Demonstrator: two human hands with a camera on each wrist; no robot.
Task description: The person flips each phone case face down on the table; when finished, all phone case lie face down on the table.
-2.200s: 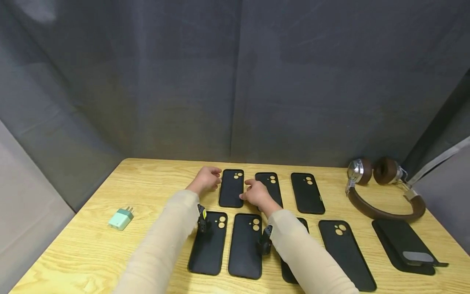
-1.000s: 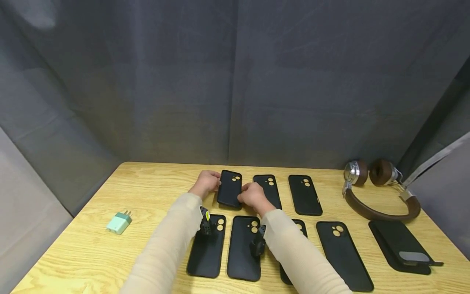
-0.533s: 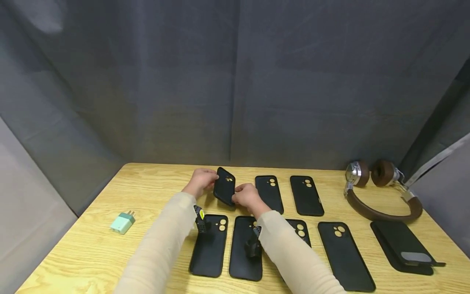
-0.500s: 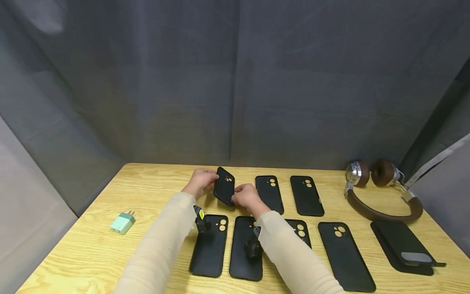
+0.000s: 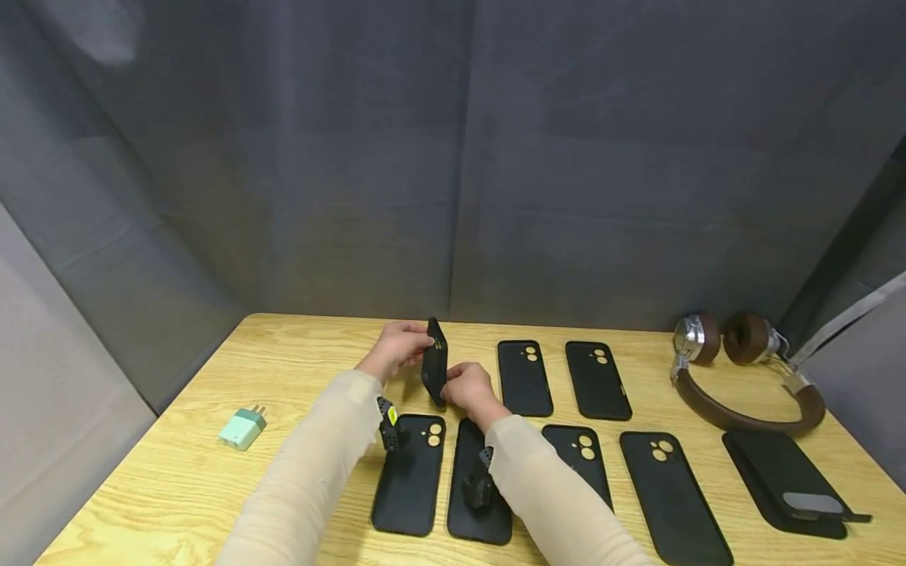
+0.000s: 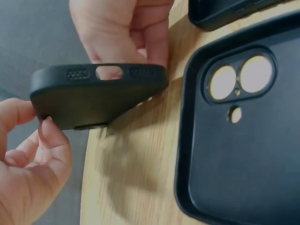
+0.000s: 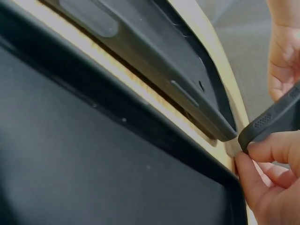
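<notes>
Between my hands a black phone case (image 5: pixel 435 365) stands tilted up on its long side, turned nearly edge-on in the head view. My left hand (image 5: pixel 400 346) pinches its upper left edge between thumb and fingers. Lower down, my right hand (image 5: pixel 467 387) pinches the near corner. The left wrist view shows the case's end (image 6: pixel 98 75) with a charging slot and speaker holes. In the right wrist view, thumb and finger of the right hand (image 7: pixel 276 173) meet at the corner. Below my wrists lie two more black cases, a left one (image 5: pixel 406 495) and a right one (image 5: pixel 477 515).
Several further black cases lie flat in rows, such as the back right one (image 5: pixel 598 381). Brown headphones (image 5: pixel 743 409) and a black case with a grey oval (image 5: pixel 789 479) lie at the right. A mint plug adapter (image 5: pixel 243 428) sits on the wooden table (image 5: pixel 141 503) at left.
Both hands have taken hold of the back left phone case, which lay flat, and tipped it up nearly edge-on. The right hand has moved left, uncovering the neighbouring case.
</notes>
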